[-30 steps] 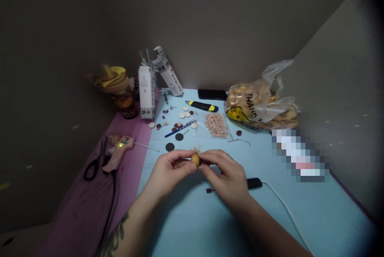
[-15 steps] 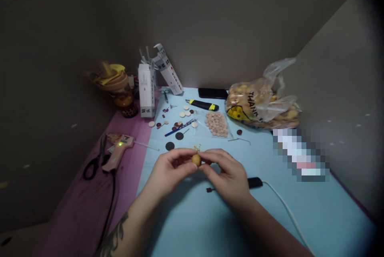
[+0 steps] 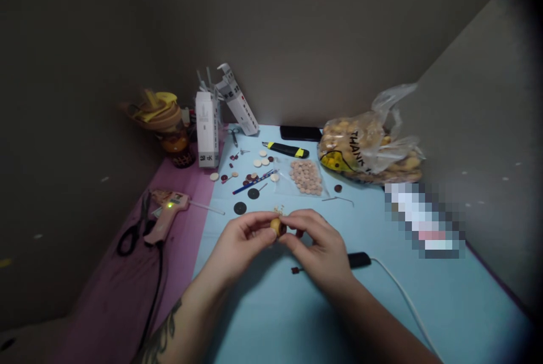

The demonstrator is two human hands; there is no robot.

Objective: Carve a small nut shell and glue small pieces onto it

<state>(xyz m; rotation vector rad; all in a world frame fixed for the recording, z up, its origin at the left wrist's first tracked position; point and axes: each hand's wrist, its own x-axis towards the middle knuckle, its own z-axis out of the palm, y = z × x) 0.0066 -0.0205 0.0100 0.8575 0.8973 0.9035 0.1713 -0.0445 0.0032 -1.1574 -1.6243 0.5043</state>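
Observation:
A small round yellow-tan piece (image 3: 276, 227), like a nut or wooden ball, is pinched between my two hands over the blue mat. My left hand (image 3: 248, 239) grips its left side with thumb and fingertips. On the opposite side, the fingertips of my right hand (image 3: 320, 245) close on the piece, where a darker spot shows. Pale crumbs (image 3: 279, 209) lie on the mat just beyond my fingers. Under my right hand, partly covered, is a black corded tool (image 3: 360, 260) with a small dark red tip.
A pink glue gun (image 3: 167, 219) and scissors (image 3: 134, 231) lie at left. Farther back are white boxes (image 3: 207, 132), a utility knife (image 3: 286, 150), a bag of small beads (image 3: 306, 177), discs (image 3: 240, 208) and a phone (image 3: 301, 133). A plastic bag of tan pieces (image 3: 369, 149) sits back right.
The round piece has turned slightly in my fingers, so more of its dark right side shows. Both hands stay in nearly the same place.

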